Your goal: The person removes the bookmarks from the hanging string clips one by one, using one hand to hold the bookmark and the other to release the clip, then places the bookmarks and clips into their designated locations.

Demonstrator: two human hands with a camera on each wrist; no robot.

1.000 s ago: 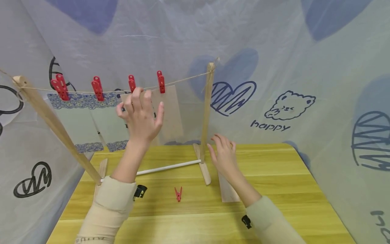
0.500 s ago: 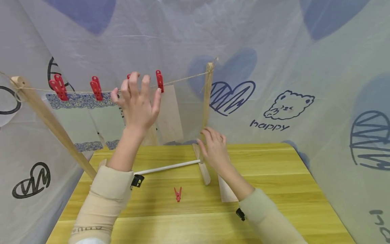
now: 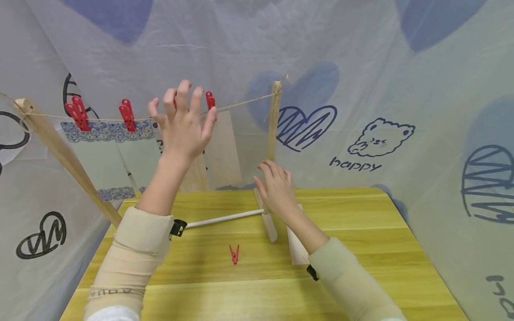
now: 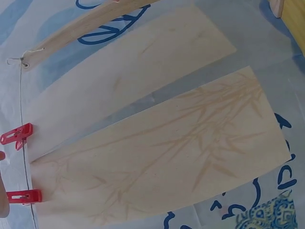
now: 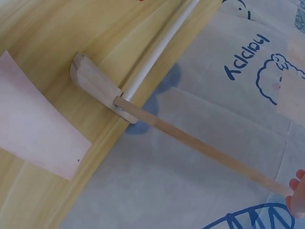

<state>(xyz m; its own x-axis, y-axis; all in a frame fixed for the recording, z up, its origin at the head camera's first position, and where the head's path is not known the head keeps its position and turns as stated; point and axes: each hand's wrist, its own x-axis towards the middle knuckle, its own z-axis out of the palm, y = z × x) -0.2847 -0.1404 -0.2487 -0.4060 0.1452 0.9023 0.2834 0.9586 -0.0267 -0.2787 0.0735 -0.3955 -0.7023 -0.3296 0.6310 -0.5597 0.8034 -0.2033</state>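
Note:
My left hand (image 3: 182, 122), fingers spread and bent, is raised at the string line (image 3: 245, 102). Its thumb overlaps a red clothespin (image 3: 210, 99) in the head view, and the fingers partly hide another red clothespin (image 4: 25, 196). These clothespins hang two beige sheets from the line; bamboo leaves show on one beige sheet (image 4: 190, 138), while the other sheet (image 3: 225, 149) looks plainer. Before the right wooden post (image 3: 273, 129) is my right hand (image 3: 276, 185), with loosely bent fingers. In the right wrist view its fingertips (image 5: 294, 183) overlap the post's upper part.
Two sheets with blue patterned borders (image 3: 108, 131) hang on the left from red clothespins (image 3: 126, 115). A left post (image 3: 68, 156) and a white rod (image 3: 225, 218) complete the frame. On the table (image 3: 249, 294) lie a loose clothespin (image 3: 234, 254) and a pale sheet (image 5: 35, 119).
My left hand has risen past the line, its thumb now over the rightmost clothespin. The right hand has moved left and up to the right post.

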